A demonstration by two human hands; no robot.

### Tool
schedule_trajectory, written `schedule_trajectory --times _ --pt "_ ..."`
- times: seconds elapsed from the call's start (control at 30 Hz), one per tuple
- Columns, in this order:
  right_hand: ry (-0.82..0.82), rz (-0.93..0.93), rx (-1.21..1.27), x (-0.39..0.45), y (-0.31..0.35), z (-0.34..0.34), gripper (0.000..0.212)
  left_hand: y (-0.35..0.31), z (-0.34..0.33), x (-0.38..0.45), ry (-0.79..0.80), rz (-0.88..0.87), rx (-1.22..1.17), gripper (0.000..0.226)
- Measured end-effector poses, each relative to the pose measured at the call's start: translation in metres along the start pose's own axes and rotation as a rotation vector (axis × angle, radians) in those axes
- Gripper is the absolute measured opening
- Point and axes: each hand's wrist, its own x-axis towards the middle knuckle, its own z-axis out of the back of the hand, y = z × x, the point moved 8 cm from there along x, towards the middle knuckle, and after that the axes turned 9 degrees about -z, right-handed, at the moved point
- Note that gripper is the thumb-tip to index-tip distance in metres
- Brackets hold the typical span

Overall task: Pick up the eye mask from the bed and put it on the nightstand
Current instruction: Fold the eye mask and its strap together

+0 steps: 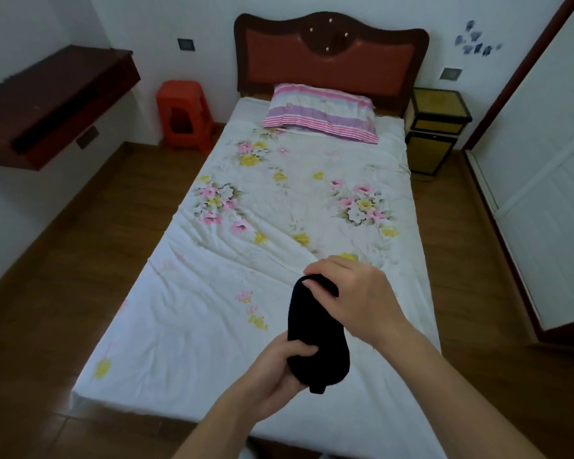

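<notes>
1. The eye mask (315,329) was black and hung lengthwise between the two hands, above the foot end of the bed (212,309); whether it was clear of the sheet could not be told.
2. The left hand (275,369) was clenched on the mask's near end, thumb across the top and fingers (289,387) wrapped beneath.
3. The right hand (355,299) grasped the far end, its fingertips (315,286) pressed over the upper edge.
4. The nightstand (436,127) stood well beyond the fingers, beside the headboard and just past the pillow (322,112).
5. Risk: a strap end dangled below the left fingers and could snag on the sheet during the carry.
6. Risk: the soft mask could slip and drop to the floor if one hand released before the other had a firm grip.
</notes>
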Motion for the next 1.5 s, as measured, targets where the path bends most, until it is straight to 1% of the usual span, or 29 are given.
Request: schedule_trajectory --times 0.07,0.13,0.23,0.33,0.4,0.5,0.57,0.63,0.7,0.77,0.93,1.17,1.27,1.4,1.5 --pt "0.071 -0.039 0.003 0.007 -0.005 -0.005 0.013 0.005 -0.003 -0.006 0.032 0.023 -0.016 0.048" --pt "0.106 -0.097 0.026 0.011 -0.012 -0.008 0.015 0.008 -0.008 -0.011 0.04 0.03 -0.01 0.048" --pt "0.106 -0.151 0.072 0.011 -0.02 -0.011 0.018 0.007 -0.007 -0.011 -0.033 -0.015 0.116 0.046" --pt "0.11 -0.185 0.15 0.006 -0.024 -0.011 0.023 0.008 0.0 -0.009 -0.1 -0.038 0.166 0.034" --pt "0.158 -0.17 0.206 0.002 -0.024 -0.013 0.024 0.007 0.003 -0.009 -0.132 -0.039 0.139 0.031" --pt "0.23 -0.114 0.208 -0.007 -0.023 -0.018 0.028 0.005 0.007 -0.007 -0.17 -0.038 0.073 0.03" --pt "0.207 -0.076 0.212 -0.013 -0.022 -0.018 0.027 0.004 0.01 -0.004 -0.203 -0.031 0.04 0.029" --pt "0.143 0.013 0.188 -0.021 -0.015 -0.016 0.026 0.004 0.012 -0.002 -0.221 -0.022 0.022 0.028" --pt "0.052 0.143 0.121 -0.032 -0.003 -0.014 0.023 0.004 0.012 0.0 -0.217 -0.022 0.011 0.03" --pt "-0.006 0.239 0.066 -0.045 0.005 -0.014 0.023 0.003 0.012 0.002 -0.21 -0.019 -0.02 0.031" --pt "-0.088 0.369 -0.023 -0.078 0.013 -0.021 0.018 -0.002 0.008 0.004 -0.171 -0.004 -0.121 0.027" --pt "-0.135 0.384 -0.047 -0.101 0.014 -0.027 0.019 -0.008 0.006 0.001 -0.139 0.03 -0.051 0.029" --pt "-0.147 0.382 -0.057 -0.106 0.015 -0.027 0.019 -0.006 0.005 -0.002 -0.114 0.07 -0.112 0.032" --pt "-0.162 0.364 -0.062 -0.112 0.016 -0.022 0.019 -0.011 -0.001 -0.01 -0.029 0.073 -0.356 0.05" --pt "-0.183 0.369 -0.059 -0.115 0.019 -0.019 0.019 -0.019 -0.005 -0.017 0.025 0.046 -0.36 0.065"
